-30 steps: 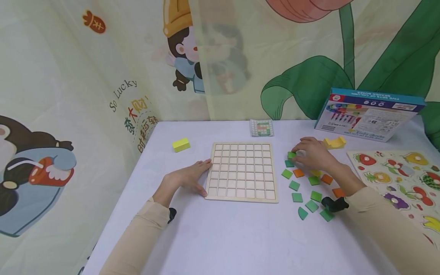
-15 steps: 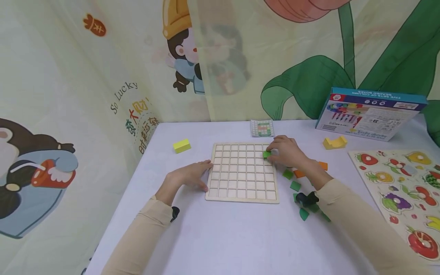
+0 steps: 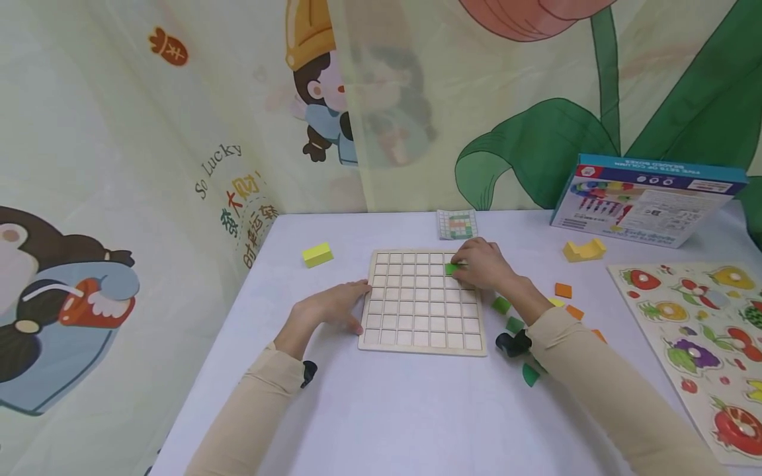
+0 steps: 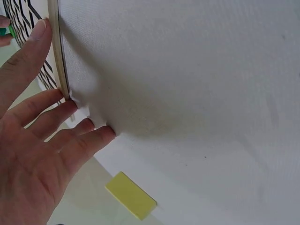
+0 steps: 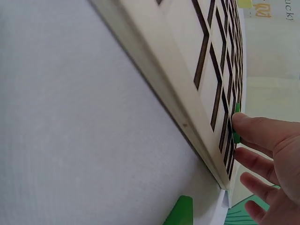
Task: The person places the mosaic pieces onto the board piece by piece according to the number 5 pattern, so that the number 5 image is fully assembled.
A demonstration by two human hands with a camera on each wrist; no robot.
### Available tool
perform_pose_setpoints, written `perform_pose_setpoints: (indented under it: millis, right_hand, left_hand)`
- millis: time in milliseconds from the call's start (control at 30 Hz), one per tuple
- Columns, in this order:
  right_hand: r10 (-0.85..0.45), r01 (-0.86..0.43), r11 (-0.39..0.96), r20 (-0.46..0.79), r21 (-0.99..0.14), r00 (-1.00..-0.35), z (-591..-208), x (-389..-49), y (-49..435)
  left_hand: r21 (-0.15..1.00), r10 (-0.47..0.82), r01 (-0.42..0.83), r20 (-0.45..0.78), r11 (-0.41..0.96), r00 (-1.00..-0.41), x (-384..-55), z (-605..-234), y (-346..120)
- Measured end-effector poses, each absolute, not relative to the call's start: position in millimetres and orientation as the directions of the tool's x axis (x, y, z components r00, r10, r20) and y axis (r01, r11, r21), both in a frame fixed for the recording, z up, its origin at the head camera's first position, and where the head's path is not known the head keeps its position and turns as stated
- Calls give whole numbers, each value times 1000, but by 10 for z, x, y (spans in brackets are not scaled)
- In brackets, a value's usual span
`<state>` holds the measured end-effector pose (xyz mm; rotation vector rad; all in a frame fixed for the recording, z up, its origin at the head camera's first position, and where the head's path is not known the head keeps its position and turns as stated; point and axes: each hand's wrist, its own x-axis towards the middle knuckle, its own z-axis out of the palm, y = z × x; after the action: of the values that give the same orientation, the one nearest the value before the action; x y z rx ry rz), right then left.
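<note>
A wooden grid board (image 3: pixel 421 305) with square cells lies flat on the white table. My left hand (image 3: pixel 330 307) rests at its left edge; in the left wrist view the thumb (image 4: pixel 35 40) lies along the board's rim while the other fingers spread beside it, some on the cloth. Over the upper right cells, my right hand (image 3: pixel 485 266) pinches a green square tile (image 3: pixel 450 270) between thumb and fingertips. That tile (image 5: pixel 236 126) also shows at the board surface in the right wrist view, with the remaining fingers loosely bent.
Right of the board lie loose green tiles (image 3: pixel 514 324) and orange tiles (image 3: pixel 563 290), partly hidden by my right arm. A yellow block (image 3: pixel 317 254), patterned card (image 3: pixel 456 225), yellow arch block (image 3: pixel 584 250), box (image 3: pixel 645 201) and fruit puzzle board (image 3: pixel 702 317) stand around.
My right hand has moved left from the loose tiles to the board's upper right cells, bringing a green tile, and then slightly further left. The left hand has stayed at the board's edge.
</note>
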<state>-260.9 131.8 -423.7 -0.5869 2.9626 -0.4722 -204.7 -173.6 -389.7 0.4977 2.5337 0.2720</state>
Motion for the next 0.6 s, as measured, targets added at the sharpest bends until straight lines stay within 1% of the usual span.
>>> perform_pose_setpoints:
  millis: [167, 367, 533, 600]
  right_hand:
    - [-377, -347, 868, -18, -355, -926, -4237, -2599, 1332]
    - [-340, -301, 856, -20, -421, -940, -4256, -2579, 1332]
    - [-338, -297, 854, -21, -427, -941, -4269, -2574, 1357]
    - [-339, -306, 847, 0, -435, -941, -4252, -2564, 1398]
  left_hand:
    - [288, 390, 280, -472, 916, -791, -2033, -3889, -1719]
    - [296, 393, 278, -470, 914, -791, -2024, -3884, -1721]
    - [302, 402, 285, -468, 910, -787, -2019, -3884, -1734]
    - [301, 398, 280, -472, 912, -787, -2015, -3888, -1736]
